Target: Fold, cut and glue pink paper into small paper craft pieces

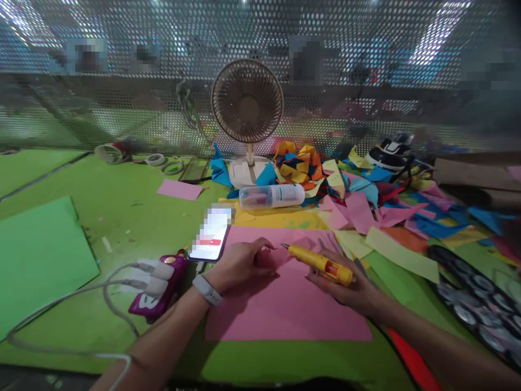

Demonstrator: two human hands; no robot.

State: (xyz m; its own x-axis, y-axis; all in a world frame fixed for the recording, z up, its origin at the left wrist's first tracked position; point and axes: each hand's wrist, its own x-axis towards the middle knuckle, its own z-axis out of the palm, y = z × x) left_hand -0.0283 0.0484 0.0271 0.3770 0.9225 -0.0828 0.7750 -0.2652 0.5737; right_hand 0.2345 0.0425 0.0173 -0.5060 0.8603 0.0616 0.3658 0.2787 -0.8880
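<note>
My right hand (342,288) is closed around a yellow hot glue gun (317,262), its pointed metal nozzle aimed left. Over the left half of a pink paper sheet (285,309), my left hand (244,260) is bent, thumb and forefinger apart, with nothing visible between them. The nozzle is a short way right of those fingertips and not touching them. Folded pink paper (299,243) lies at the sheet's far side, partly behind the hands. Left of my left hand is a lit phone (209,236) with a cable plugged in.
A purple power bank-like block (163,290) with white plugs and cables sits left. Behind the sheet lie a clear bottle (272,196), a desk fan (247,103) and heaped coloured paper scraps (362,203). Green paper (40,260) is far left; a black case of round items (472,304) is right.
</note>
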